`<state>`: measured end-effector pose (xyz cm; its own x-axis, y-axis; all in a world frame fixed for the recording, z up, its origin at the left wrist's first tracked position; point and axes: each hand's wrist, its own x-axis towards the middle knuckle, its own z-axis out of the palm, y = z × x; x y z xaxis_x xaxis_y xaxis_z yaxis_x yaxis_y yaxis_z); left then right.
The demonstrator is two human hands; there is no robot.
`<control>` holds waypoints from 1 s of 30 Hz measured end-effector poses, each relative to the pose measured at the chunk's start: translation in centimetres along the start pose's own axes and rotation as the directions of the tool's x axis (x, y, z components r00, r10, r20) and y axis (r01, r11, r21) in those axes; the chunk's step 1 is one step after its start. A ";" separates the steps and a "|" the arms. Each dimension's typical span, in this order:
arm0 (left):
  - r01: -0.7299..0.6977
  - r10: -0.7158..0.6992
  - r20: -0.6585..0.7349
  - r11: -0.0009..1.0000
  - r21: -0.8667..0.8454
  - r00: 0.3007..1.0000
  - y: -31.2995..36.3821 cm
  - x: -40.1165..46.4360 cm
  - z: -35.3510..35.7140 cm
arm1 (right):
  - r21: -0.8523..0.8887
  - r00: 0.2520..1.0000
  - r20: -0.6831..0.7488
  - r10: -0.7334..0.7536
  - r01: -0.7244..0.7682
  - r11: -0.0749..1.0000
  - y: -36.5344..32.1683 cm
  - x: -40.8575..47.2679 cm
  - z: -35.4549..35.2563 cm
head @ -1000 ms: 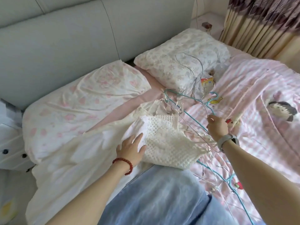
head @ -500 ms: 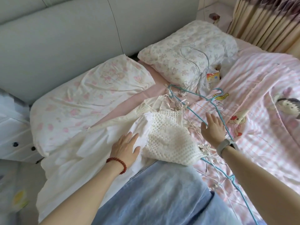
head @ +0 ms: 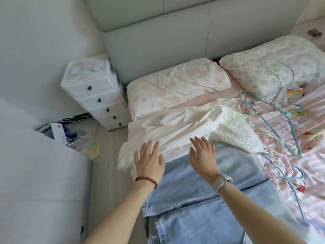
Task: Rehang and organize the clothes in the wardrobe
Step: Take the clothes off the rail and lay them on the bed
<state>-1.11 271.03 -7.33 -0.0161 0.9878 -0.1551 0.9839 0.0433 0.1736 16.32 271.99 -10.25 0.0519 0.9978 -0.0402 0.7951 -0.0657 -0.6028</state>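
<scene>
Nearest the camera lay the pale blue denim garment, spread flat across the foot of the bed. Over its far edge both hands were held with fingers straight and spread, gripping nothing: the left hand, above a red bead bracelet, at the near hem of the white cotton garment, and the right hand, above a white-strapped wristwatch, where denim met white cloth.

A second before, the left hand had rested further up on the white fabric and the right had been over among the hangers; now the right had come away from the wire and both hands had drawn back to the near edge. That looked like a move from sorting hangers to smoothing or lifting the white garment for hanging.

Beyond it lay the cream crocheted knit top, partly under the white cloth, then the tangle of thin white and teal wire hangers on the pink striped bedsheet. Furthest were two floral pillows and the white drawer unit.
</scene>
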 end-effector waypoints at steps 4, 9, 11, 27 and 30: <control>0.069 -0.075 -0.030 0.984 -0.167 0.997 -5.9 -11.3 0.9 | 0.002 0.984 0.115 -0.135 0.135 0.991 -5.8 -8.6 4.3; 0.168 -0.179 -0.026 0.958 -0.233 0.983 -13.8 -26.6 2.7 | -0.114 0.875 0.391 -0.285 0.353 0.929 -11.9 -20.9 9.8; 0.205 -0.217 -0.026 0.949 -0.241 0.976 -16.7 -33.0 3.6 | -0.128 0.803 0.483 -0.349 0.459 0.879 -13.9 -26.2 11.8; 0.852 -0.867 -0.386 0.437 -0.288 0.314 -36.8 -69.3 -1.5 | 0.343 0.026 0.620 -0.785 0.890 0.301 -38.4 -53.9 22.5; 0.878 -0.893 -0.397 0.352 -0.323 0.212 -39.7 -73.7 -4.8 | 0.448 -0.070 0.540 -0.839 0.868 0.216 -44.2 -57.0 24.0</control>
<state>-39.87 197.27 1.89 -0.9527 0.2304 0.1981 0.2750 0.9312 0.2391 -36.29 218.05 -0.45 -0.9969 -0.0149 0.0778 -0.0535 0.8513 -0.5219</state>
